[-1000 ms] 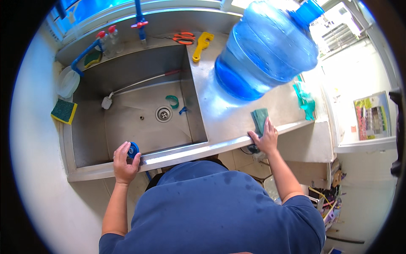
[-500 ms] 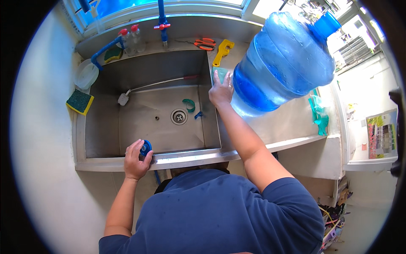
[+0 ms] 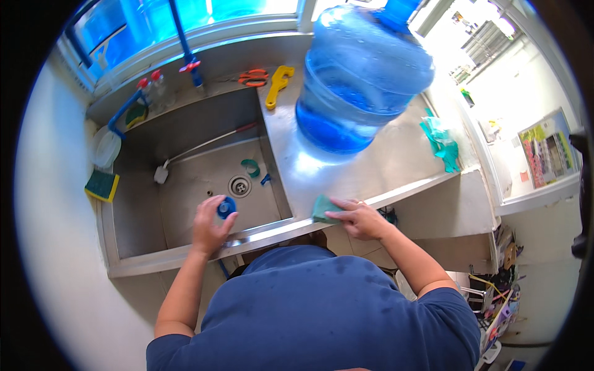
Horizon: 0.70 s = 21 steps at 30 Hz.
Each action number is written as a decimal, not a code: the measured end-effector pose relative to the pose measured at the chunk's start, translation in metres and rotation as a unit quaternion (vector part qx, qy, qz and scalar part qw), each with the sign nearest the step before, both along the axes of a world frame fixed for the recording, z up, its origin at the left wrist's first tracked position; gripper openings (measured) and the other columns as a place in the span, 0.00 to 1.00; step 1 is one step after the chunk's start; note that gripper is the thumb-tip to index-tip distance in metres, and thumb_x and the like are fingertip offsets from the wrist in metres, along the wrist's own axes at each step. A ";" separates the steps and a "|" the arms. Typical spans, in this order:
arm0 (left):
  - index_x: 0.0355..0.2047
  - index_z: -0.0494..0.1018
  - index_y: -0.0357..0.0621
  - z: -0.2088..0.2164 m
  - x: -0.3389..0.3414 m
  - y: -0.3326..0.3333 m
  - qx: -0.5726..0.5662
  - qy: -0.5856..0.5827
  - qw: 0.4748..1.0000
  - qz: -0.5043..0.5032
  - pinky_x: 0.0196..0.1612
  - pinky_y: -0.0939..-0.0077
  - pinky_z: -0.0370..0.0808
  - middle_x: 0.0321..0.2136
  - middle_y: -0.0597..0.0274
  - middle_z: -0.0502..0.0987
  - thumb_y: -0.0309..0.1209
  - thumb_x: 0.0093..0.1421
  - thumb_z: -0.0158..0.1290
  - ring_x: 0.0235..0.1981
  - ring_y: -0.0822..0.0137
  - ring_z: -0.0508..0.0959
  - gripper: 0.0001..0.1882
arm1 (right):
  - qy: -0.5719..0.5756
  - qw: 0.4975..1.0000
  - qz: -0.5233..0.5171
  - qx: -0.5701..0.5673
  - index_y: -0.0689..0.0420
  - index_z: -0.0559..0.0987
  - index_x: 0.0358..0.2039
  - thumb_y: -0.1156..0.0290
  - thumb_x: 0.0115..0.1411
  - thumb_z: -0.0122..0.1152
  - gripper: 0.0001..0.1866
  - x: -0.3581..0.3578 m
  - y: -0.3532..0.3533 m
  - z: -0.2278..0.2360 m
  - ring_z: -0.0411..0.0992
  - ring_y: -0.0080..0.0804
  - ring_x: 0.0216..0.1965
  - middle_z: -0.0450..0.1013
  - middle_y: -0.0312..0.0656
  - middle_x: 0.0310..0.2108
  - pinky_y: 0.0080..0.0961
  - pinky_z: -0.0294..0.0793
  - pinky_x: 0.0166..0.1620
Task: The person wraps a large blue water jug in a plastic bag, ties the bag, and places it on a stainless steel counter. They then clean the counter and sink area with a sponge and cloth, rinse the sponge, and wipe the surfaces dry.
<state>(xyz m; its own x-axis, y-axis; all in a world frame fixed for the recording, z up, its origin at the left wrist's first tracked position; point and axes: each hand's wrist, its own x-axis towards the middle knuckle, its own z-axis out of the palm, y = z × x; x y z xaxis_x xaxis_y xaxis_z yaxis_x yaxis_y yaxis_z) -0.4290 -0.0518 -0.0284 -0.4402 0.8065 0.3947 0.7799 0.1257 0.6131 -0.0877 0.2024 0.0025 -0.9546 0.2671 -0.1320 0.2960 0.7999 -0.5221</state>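
Printed poster [image 3: 547,149] over right; left grip [image 3: 209,229] half-curled holding a blue cap [image 3: 226,209], right grip [image 3: 364,221] loosely open over green cloth [image 3: 320,210].

1. My right hand [image 3: 363,220] has open steel counter [image 3: 346,176] ahead, from the green cloth [image 3: 323,209] at its fingertips to the foot of the big blue bottle [image 3: 365,86]
2. That bottle blocks the reach to the back; on its left a narrow lane runs up to the yellow wrench [image 3: 279,86], with orange-handled pliers [image 3: 253,78] beside it
3. Crumpled teal plastic [image 3: 440,147] obstructs the counter's right edge
4. My left hand [image 3: 210,226], holding the blue cap [image 3: 226,208], has room over the sink [image 3: 185,213] floor; a long-handled brush [image 3: 210,145] lies across farther back
5. 2 red-topped bottles [image 3: 161,93] crowd the rear rim
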 end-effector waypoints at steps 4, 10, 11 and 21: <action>0.50 0.74 0.44 0.010 0.052 0.090 0.021 -0.007 0.991 -0.130 0.54 0.59 0.72 0.49 0.49 0.75 0.37 0.53 0.65 0.50 0.48 0.75 0.25 | -0.016 0.979 -0.200 0.044 0.43 0.75 0.59 0.74 0.57 0.51 0.28 0.063 0.036 0.009 0.69 0.48 0.57 0.67 0.49 0.61 0.38 0.67 0.61; 0.53 0.71 0.46 0.009 0.153 0.215 -0.042 0.016 0.951 -0.305 0.59 0.54 0.68 0.56 0.44 0.69 0.37 0.57 0.60 0.55 0.43 0.70 0.25 | 0.307 0.582 -0.440 -0.611 0.66 0.69 0.58 0.58 0.65 0.43 0.28 0.139 0.066 0.017 0.76 0.40 0.47 0.75 0.52 0.47 0.34 0.78 0.48; 0.54 0.71 0.46 0.005 0.170 0.237 -0.049 0.020 0.945 -0.324 0.59 0.54 0.67 0.56 0.43 0.68 0.36 0.57 0.60 0.56 0.43 0.70 0.24 | 0.344 0.525 -0.419 -0.656 0.65 0.69 0.57 0.50 0.66 0.40 0.32 0.151 0.063 0.020 0.77 0.44 0.44 0.75 0.54 0.46 0.37 0.80 0.44; 0.58 0.67 0.48 -0.001 0.275 0.474 -0.162 0.117 0.960 -0.197 0.62 0.54 0.66 0.57 0.39 0.65 0.25 0.58 0.52 0.59 0.43 0.66 0.25 | 0.246 0.528 -0.363 -0.727 0.62 0.67 0.58 0.54 0.67 0.49 0.27 0.238 0.086 0.008 0.79 0.44 0.39 0.76 0.55 0.45 0.43 0.82 0.33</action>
